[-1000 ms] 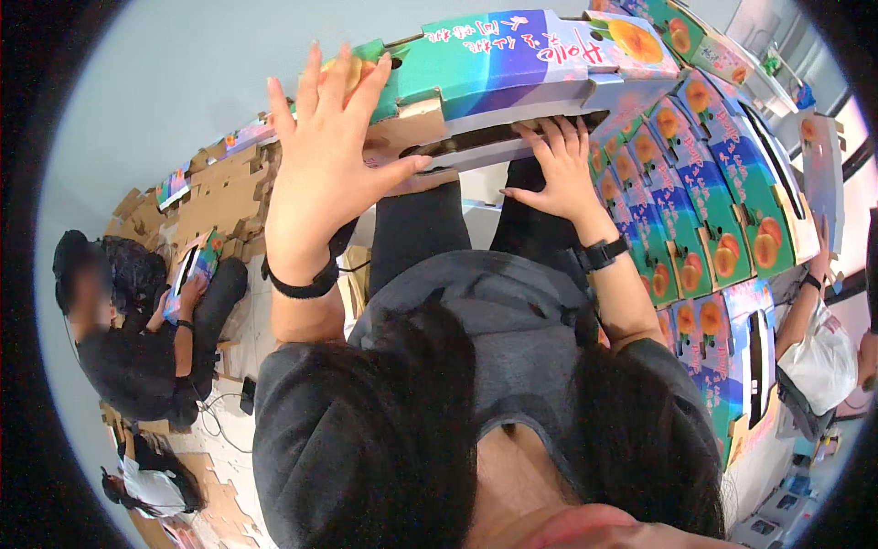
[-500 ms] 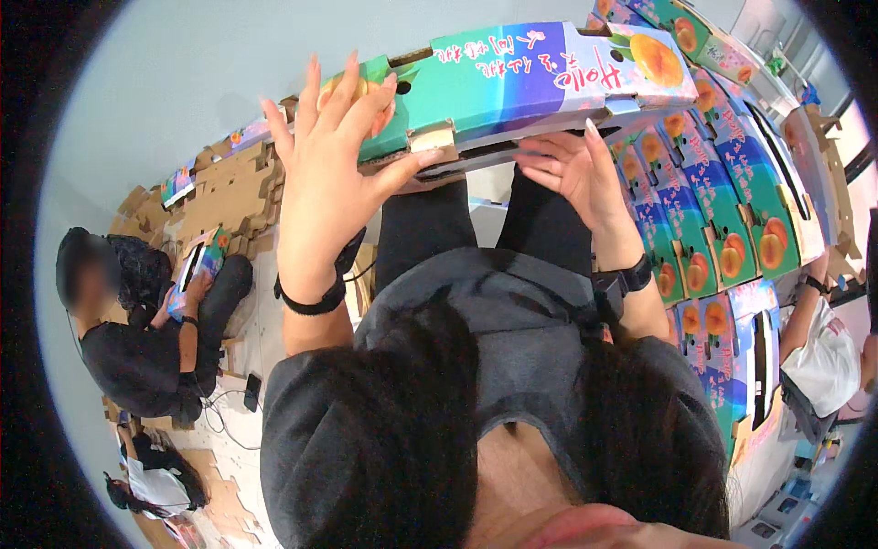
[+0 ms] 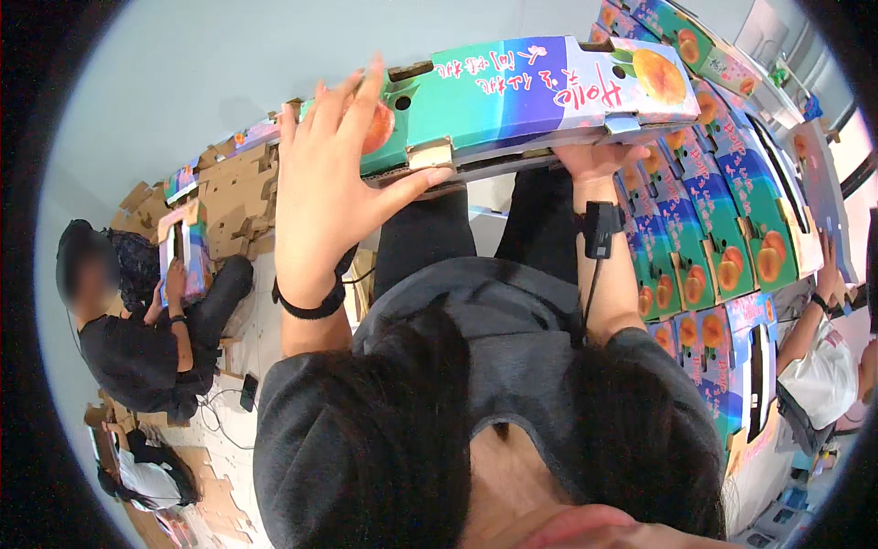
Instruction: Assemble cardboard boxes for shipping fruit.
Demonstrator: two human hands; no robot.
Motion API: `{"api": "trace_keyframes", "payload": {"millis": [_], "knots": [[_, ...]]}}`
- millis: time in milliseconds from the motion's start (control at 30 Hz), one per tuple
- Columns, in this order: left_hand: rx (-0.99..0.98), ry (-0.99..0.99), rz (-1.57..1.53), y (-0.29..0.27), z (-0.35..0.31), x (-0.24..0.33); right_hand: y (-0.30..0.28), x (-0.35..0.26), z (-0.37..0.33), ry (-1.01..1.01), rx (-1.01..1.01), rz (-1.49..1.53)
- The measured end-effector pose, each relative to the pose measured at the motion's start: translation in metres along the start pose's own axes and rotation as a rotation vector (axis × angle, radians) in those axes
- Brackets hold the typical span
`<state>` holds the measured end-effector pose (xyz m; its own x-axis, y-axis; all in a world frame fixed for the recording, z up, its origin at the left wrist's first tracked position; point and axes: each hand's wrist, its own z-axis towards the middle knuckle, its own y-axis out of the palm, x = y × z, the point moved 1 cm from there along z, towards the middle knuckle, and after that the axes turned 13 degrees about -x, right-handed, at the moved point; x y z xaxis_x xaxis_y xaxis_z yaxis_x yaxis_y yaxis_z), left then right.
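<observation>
A long cardboard fruit box (image 3: 498, 91), printed green, blue and pale violet with peaches, is held up in front of me. My left hand (image 3: 331, 151) grips its left end, fingers spread over the printed side and thumb along the near lower edge by a cardboard tab. Under the right end, my right hand (image 3: 599, 160) is turned up against the box's underside, and most of its fingers are hidden behind the cardboard. Slots and round holes show along the box's edges. A black band circles each of my wrists, with a small dark device on the right one.
Printed boxes (image 3: 722, 210) stand stacked at my right, close to my forearm. Flattened brown cardboard (image 3: 224, 188) lies at the left. One person (image 3: 137, 339) sits there holding a box; others are at lower left and far right. A phone (image 3: 249, 392) with a cable lies on the floor.
My right hand has moved from the near lower edge to beneath the box's right end, turning palm up. The box has dipped slightly. The seated person at left has tilted their box upright.
</observation>
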<state>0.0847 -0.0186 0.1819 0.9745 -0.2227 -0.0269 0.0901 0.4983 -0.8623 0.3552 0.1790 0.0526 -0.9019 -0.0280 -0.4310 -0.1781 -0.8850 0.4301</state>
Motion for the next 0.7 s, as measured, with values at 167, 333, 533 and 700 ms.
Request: {"api": "trace_keyframes", "payload": {"millis": [167, 333, 533, 700], "knots": [[0.097, 0.016, -0.106, 0.005, 0.01, -0.006, -0.014, 0.01, -0.004, -0.096, 0.023, 0.144], [-0.038, -0.083, 0.107, 0.005, 0.013, -0.007, -0.001, 0.009, -0.008, -0.111, 0.197, 0.024], [0.099, -0.072, 0.101, 0.009, 0.005, 0.002, -0.005, 0.009, -0.014, -0.131, 0.159, 0.037], [0.164, -0.048, 0.025, 0.015, 0.008, -0.003, 0.024, 0.011, -0.009, 0.013, 0.241, 0.033]]}}
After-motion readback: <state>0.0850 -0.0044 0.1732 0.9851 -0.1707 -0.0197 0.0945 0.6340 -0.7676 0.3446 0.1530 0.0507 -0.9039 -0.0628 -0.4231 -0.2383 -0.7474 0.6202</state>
